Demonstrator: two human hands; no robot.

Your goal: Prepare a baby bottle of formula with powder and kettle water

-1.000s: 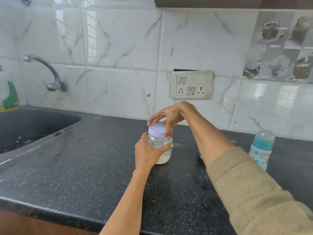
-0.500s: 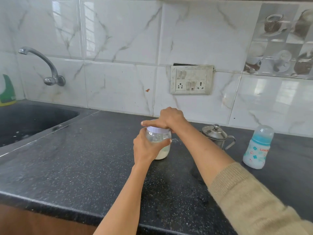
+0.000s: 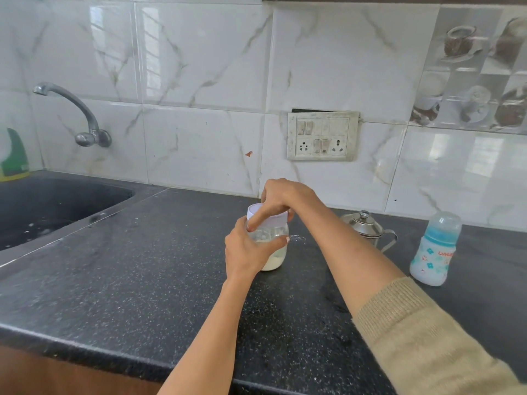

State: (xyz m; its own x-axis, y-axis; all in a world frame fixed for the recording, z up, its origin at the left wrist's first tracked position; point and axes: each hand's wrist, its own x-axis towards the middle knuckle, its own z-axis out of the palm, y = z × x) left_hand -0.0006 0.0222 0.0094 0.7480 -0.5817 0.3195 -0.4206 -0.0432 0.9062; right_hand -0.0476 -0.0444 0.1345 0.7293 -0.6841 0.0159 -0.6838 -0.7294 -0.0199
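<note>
The jar (image 3: 272,246) stands on the tabletop (image 3: 142,280), near its middle, with the lid (image 3: 266,216) on top of it. To its right is the kettle (image 3: 363,226), and further right the baby bottle (image 3: 435,249). The sink (image 3: 42,206) lies far left, with the tap (image 3: 82,118) on the wall behind it.

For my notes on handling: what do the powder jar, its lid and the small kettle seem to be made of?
Powder jar: clear, glossy, probably plastic; the powder shows through. Lid: opaque white, matte, likely plastic. Kettle: polished metal, apparently stainless steel, with mirror-like reflections.
</note>
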